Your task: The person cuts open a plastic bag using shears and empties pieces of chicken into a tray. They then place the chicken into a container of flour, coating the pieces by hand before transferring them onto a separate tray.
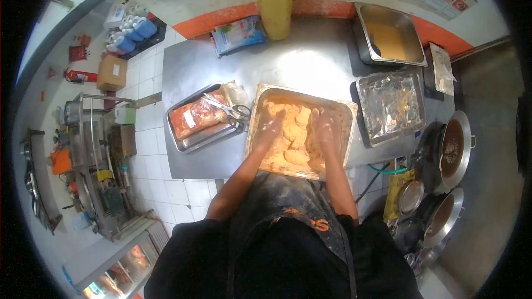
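Note:
A metal tray (351,133) in front of me holds orange-yellow flour coating and several coated pieces (296,132) that look like chicken. My left hand (270,131) reaches into the left side of the tray, its fingers stretched out against the coated pieces. On the right side, my right hand (326,130) lies in the coating with its fingers extended and dusted with flour. Both palms seem to face inward, with the pieces between them. The fingertips are partly covered by coating.
Left of the tray, a smaller tray (187,147) carries packed red meat (197,115) with scissors (224,106) on top. At right stand a floury tray (390,108) and a deep pan (388,39) of yellow contents. Wide frying pans (455,147) sit further right. A yellow cylinder (274,11) stands behind.

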